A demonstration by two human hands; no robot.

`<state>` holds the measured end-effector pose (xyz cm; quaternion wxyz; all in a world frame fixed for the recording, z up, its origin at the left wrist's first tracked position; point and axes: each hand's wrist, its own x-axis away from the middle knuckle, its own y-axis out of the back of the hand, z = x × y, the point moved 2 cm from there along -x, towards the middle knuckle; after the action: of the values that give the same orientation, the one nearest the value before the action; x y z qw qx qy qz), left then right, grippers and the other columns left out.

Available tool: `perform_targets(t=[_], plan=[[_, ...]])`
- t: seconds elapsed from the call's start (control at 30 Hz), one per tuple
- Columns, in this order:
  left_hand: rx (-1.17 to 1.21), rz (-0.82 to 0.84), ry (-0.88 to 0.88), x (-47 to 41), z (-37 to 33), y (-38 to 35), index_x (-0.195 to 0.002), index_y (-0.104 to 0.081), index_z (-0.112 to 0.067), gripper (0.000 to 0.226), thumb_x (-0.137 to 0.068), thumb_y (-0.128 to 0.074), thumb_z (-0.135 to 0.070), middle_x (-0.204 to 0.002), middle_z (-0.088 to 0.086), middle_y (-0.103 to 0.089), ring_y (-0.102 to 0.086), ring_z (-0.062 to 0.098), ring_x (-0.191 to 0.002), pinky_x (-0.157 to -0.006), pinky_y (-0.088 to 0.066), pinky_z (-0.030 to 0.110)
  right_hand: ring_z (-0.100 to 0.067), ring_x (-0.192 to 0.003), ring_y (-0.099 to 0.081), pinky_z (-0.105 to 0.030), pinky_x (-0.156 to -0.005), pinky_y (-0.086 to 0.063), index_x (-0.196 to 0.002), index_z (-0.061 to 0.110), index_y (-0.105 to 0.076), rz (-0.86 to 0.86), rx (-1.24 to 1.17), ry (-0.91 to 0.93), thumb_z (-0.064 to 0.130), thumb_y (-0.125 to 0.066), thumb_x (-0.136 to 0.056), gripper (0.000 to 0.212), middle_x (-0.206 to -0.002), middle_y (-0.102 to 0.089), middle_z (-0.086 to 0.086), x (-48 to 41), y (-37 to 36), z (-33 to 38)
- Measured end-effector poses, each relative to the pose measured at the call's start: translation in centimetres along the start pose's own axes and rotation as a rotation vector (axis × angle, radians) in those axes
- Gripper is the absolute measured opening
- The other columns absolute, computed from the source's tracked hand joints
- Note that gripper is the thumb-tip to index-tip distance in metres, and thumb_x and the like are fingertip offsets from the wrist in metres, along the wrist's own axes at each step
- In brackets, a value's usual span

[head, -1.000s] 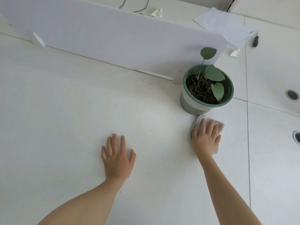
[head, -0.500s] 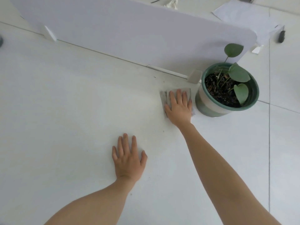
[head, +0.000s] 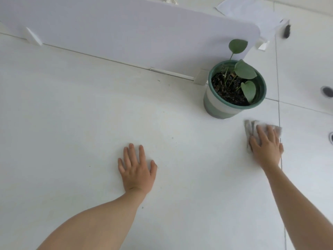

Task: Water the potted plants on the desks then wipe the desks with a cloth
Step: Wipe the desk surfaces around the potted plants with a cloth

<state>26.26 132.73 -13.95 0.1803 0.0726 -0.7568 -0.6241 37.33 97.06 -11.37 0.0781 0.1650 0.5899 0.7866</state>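
Here the grey cloth (head: 249, 130) lies folded on the white desk (head: 81, 127), pressed flat beneath the right hand (head: 266, 147), whose fingers are straight and spread over it rather than curled round it. The cloth's right edge reaches the seam (head: 279, 109) where this desk meets the next one (the hand's outer edge sits over that line), and a narrow strip of desk surface separates its far edge from the base of the potted plant (head: 234, 91). The pot stands near the desk's far right corner, just beside the end of the divider panel (head: 126, 33). Well to the left, the left hand (head: 137, 168) rests palm down, fingers straight, holding nothing, with a wide stretch of desk between the two hands.
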Motion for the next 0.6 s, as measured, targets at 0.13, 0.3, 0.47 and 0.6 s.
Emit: perform_targets(t=[0.13,0.3,0.47,0.6], plan=[[0.009,0.134,-0.001,0.1,-0.3,0.7,-0.117,-0.06,-0.003,0.061,-0.075,-0.034,-0.039,-0.124,0.026,-0.058,-0.057,0.043,-0.113,-0.087,-0.044,0.06,-0.03,-0.138,-0.019,-0.045,-0.107,-0.017,-0.132,0.019,-0.045,-0.189,-0.186,-0.293,0.017,-0.04,-0.089,0.043,-0.152,-0.024,-0.008,2.1,-1.2,4.7],[0.052,0.098,0.028,0.4,-0.4,0.9,-0.141,-0.034,-0.009,0.069,-0.082,-0.023,-0.043,-0.152,0.019,-0.025,-0.021,0.035,-0.141,-0.11,-0.017,0.052,-0.04,-0.117,-0.043,-0.043,-0.089,-0.031,-0.112,0.013,-0.063,-0.14,-0.15,0.032,0.007,-0.047,-0.082,0.034,-0.134,-0.051,-0.014,9.0,-4.1,10.1],[0.052,0.091,-0.007,0.7,-0.2,1.0,-0.147,-0.015,-0.013,0.063,-0.093,-0.033,-0.041,-0.157,0.014,-0.005,-0.002,0.03,-0.145,-0.113,-0.005,0.049,-0.025,-0.058,-0.065,-0.025,-0.043,-0.044,-0.08,0.015,-0.07,-0.141,-0.052,0.397,0.01,-0.041,-0.066,0.032,-0.077,-0.073,-0.003,16.5,-3.0,10.6],[0.125,0.073,-0.044,1.0,0.0,1.3,-0.145,-0.022,-0.009,0.065,-0.092,-0.038,-0.043,-0.156,0.018,-0.01,-0.005,0.032,-0.144,-0.112,-0.006,0.052,-0.029,-0.066,-0.062,-0.031,-0.056,-0.044,-0.103,0.015,-0.064,-0.011,-0.204,0.175,0.002,-0.047,-0.078,0.033,-0.087,-0.067,-0.004,21.2,-0.9,9.0]])
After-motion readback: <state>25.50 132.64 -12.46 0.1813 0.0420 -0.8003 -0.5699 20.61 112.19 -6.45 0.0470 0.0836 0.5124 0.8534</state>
